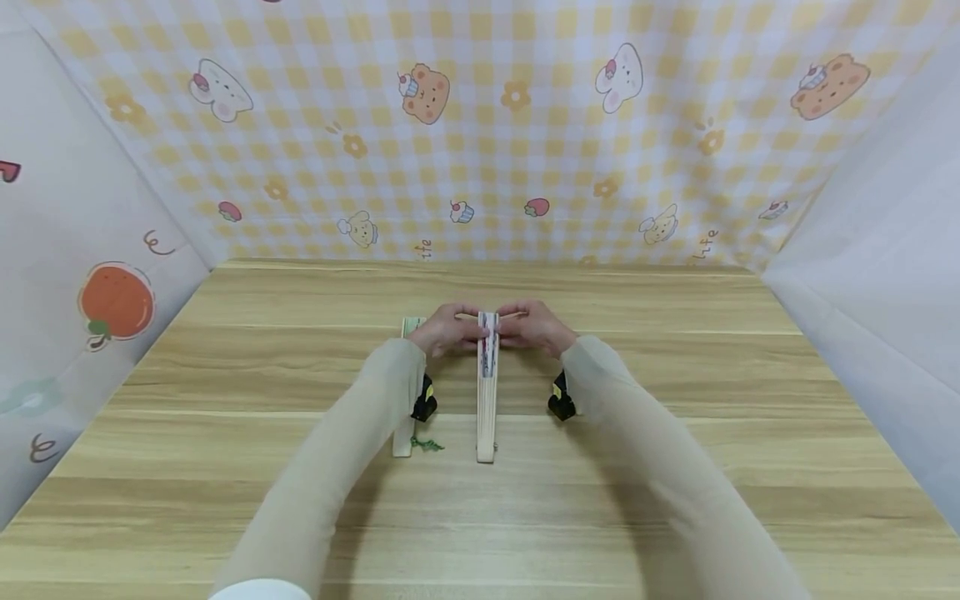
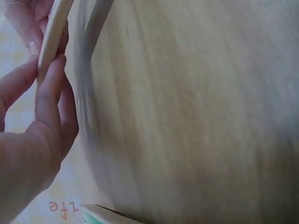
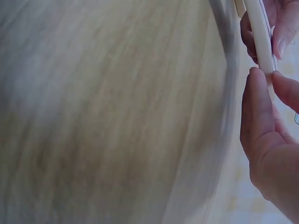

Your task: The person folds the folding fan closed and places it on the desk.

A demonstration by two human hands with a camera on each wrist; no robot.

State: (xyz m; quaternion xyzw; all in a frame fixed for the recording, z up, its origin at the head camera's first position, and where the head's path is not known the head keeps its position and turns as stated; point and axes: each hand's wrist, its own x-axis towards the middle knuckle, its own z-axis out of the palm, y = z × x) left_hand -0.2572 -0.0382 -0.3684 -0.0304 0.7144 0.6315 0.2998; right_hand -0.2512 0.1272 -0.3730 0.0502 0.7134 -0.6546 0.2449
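Observation:
A folded fan [image 1: 486, 408] with pale wooden ribs and a patterned leaf lies lengthwise between my two hands, its narrow end toward me. My left hand [image 1: 450, 328] pinches its far end from the left, thumb on one face and fingers on the other. From the right, my right hand [image 1: 534, 327] pinches that same end. In the left wrist view the fan's edge [image 2: 51, 39] runs between both sets of fingertips. To the left lies a second folded fan [image 1: 402, 440] with a green leaf and green tassel [image 1: 427, 445], partly hidden by my left hand and sleeve.
Both fans are over a wood-grain table [image 1: 675, 333]. A yellow checked cloth [image 1: 480, 150] hangs along its back edge, with white cloth walls [image 1: 885, 217] at both sides. Black wrist cameras [image 1: 424, 400] hang beneath my cuffs.

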